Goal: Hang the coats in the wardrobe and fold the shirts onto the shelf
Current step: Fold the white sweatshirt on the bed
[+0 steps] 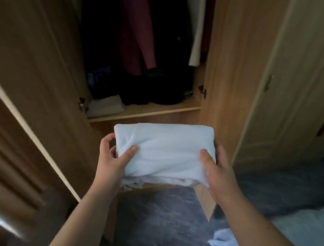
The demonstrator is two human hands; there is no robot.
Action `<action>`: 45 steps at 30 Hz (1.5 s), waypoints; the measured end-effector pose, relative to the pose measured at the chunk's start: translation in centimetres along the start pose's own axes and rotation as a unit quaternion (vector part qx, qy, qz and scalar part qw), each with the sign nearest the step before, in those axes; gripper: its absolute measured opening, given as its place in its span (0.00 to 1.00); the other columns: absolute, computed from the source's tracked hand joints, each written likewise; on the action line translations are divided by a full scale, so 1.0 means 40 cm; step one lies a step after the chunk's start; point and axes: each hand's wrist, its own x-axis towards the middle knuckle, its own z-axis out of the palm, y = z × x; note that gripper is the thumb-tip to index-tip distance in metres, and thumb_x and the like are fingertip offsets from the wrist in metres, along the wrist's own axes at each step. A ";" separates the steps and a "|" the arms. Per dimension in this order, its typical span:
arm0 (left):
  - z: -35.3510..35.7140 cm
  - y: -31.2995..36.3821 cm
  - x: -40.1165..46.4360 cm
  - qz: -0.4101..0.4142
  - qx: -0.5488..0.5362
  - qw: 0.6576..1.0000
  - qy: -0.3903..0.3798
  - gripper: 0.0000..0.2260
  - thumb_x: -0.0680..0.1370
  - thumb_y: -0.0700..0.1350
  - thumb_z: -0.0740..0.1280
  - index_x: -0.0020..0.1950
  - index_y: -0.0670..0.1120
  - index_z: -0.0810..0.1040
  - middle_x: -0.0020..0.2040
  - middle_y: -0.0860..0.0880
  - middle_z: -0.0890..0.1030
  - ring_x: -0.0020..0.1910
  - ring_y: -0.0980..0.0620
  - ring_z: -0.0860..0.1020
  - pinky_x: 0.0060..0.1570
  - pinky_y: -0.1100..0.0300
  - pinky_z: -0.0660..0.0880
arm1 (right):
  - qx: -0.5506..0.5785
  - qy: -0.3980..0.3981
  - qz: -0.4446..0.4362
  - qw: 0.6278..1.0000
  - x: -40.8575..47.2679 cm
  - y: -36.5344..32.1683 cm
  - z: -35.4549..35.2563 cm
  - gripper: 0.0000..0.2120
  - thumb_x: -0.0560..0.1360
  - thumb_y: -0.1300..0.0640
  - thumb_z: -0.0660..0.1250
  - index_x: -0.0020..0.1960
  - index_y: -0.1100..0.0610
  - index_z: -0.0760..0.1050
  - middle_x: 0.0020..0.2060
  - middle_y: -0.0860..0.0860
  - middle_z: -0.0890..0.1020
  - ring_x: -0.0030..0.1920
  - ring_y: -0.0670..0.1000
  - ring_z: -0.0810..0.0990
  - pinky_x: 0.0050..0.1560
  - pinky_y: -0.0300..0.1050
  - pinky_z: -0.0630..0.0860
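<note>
Here, both hands, left (113, 155) and right (216, 165), clamped on a soft white folded shirt (165, 151).

I can read no text, label, brand, number or sign anywhere in front of me.
</note>
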 end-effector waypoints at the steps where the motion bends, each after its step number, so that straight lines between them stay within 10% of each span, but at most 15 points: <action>1: -0.027 0.006 0.025 0.000 -0.004 1.000 0.010 0.28 0.70 0.48 0.76 0.66 0.57 0.67 0.60 0.49 0.78 0.50 0.49 0.84 0.42 0.49 0.82 | 0.006 -0.008 0.004 1.000 0.026 -0.005 0.041 0.17 0.72 0.43 0.67 0.60 0.32 0.73 0.58 0.39 0.80 0.58 0.45 0.80 0.62 0.56 0.76; 17: -0.094 -0.124 0.671 0.002 0.026 0.983 0.180 0.26 0.72 0.45 0.75 0.66 0.52 0.68 0.56 0.50 0.80 0.46 0.52 0.84 0.39 0.57 0.81 | 0.065 -0.167 0.057 0.982 0.755 0.231 0.447 0.17 0.79 0.53 0.66 0.65 0.39 0.71 0.58 0.44 0.82 0.54 0.44 0.83 0.49 0.44 0.79; 26: -0.240 -0.150 1.054 0.001 0.181 0.943 0.278 0.32 0.68 0.60 0.77 0.66 0.49 0.72 0.60 0.51 0.80 0.56 0.53 0.80 0.53 0.54 0.79 | 0.091 -0.268 0.070 0.956 1.096 0.282 0.770 0.13 0.80 0.54 0.65 0.60 0.38 0.75 0.56 0.44 0.83 0.57 0.47 0.82 0.59 0.53 0.78; 37: -0.421 -0.166 1.474 0.021 0.265 0.926 0.267 0.29 0.73 0.46 0.75 0.70 0.44 0.67 0.65 0.48 0.74 0.61 0.52 0.73 0.57 0.65 0.69 | 0.007 -0.222 0.124 0.967 1.335 0.416 1.124 0.32 0.76 0.38 0.63 0.77 0.43 0.60 0.71 0.48 0.71 0.67 0.52 0.73 0.70 0.56 0.69; 45: -0.414 -0.299 1.534 0.172 0.599 0.774 0.115 0.23 0.78 0.46 0.61 0.74 0.48 0.67 0.73 0.45 0.69 0.74 0.44 0.63 0.74 0.48 0.59 | -0.254 -0.122 -0.062 0.958 1.345 0.522 1.215 0.47 0.75 0.27 0.47 0.74 0.66 0.65 0.67 0.65 0.74 0.65 0.62 0.75 0.70 0.49 0.66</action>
